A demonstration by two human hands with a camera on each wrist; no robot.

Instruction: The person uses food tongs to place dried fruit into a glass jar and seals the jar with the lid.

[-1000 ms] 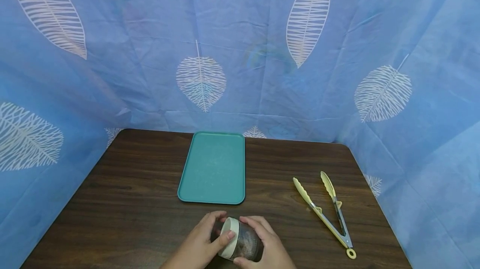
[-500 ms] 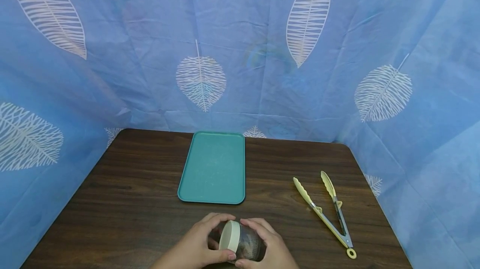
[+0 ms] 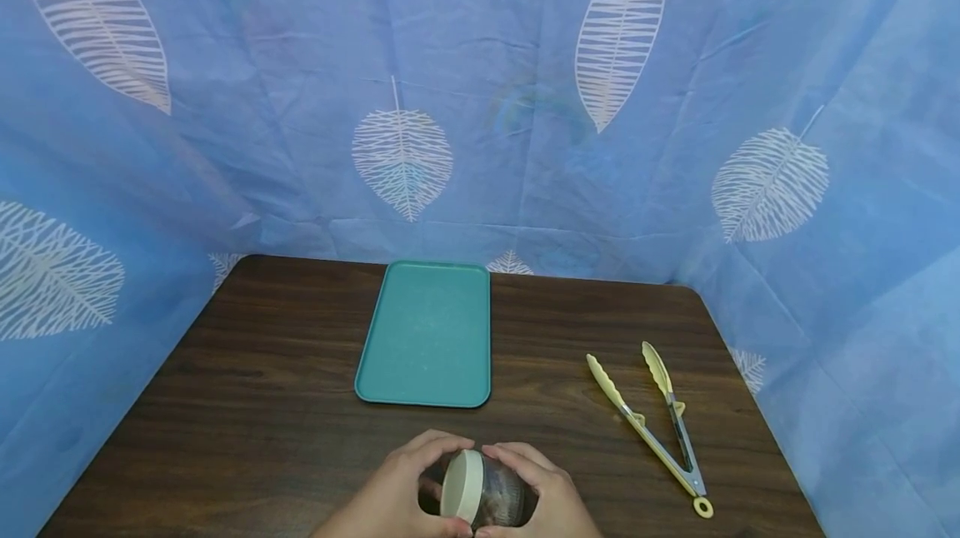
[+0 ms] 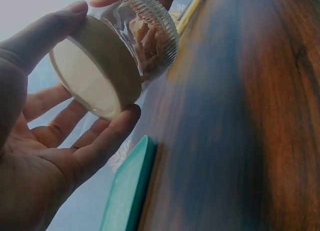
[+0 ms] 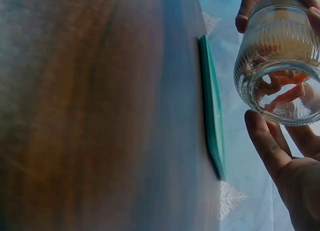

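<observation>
Between both hands a ribbed clear glass jar (image 3: 503,495) lies tilted on its side, its cream lid (image 3: 462,484) facing left. Brownish-orange pieces (image 4: 146,41) show through the glass. My left hand (image 3: 401,488) grips the lid's edge, thumb on one side and fingertips on the other, the palm standing off its flat face. Around the jar's base end curls my right hand (image 3: 551,492), its fingertips and thumb on the glass. In the right wrist view the round glass bottom (image 5: 287,93) faces the camera, and the jar is held up off the table.
A teal tray (image 3: 423,334) lies beyond the hands on the dark wood table (image 3: 225,405). To the right are spread tongs (image 3: 660,430) with pale yellow tips and a ring at the hinge end. Blue leaf-print cloth (image 3: 480,105) hangs behind and at both sides.
My left thumb has moved from the lid's face down to its near edge, and the lid turns more toward the left. Both hands and jar sit slightly lower in the head view.
</observation>
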